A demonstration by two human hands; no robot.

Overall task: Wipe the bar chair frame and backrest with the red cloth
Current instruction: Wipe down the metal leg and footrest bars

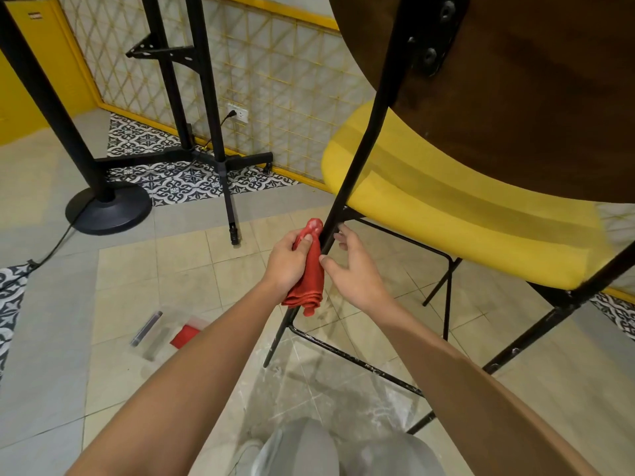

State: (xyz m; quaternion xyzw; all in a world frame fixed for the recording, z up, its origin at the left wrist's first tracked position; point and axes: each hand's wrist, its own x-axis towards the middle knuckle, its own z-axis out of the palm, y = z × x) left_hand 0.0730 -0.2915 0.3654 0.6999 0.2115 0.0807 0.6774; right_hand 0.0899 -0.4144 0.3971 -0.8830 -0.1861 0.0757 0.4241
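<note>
1. Straight below the grip and closest to the camera are the person's knees (309, 448) in grey trousers.
2. The left hand (287, 261) has its fingers curled round the bunched red cloth (312, 273), with the thumb on top. The cloth's upper end presses against the black frame leg (357, 156), and its folded tail hangs under the fist.
3. Just right of the grip, across the leg, the right hand (355, 273) is loose. Its fingers are spread and hold nothing, and the thumb tip is just beside the cloth.
4. Below and right of the grip, the scuffed footrest bar (354, 360) joins the leg near the floor.
5. Below and left of the grip, a clear plastic bag (161, 333) lies on the tiles with something red inside.
6. Up and right of the grip is the yellow seat (446, 201). Above it is the dark wooden backrest (532, 97), bolted to the frame.
7. Far up and left of the grip, a round black stand base (108, 209) sits on the floor. Beyond it is a wall socket (237, 112) with a plug in it.
</note>
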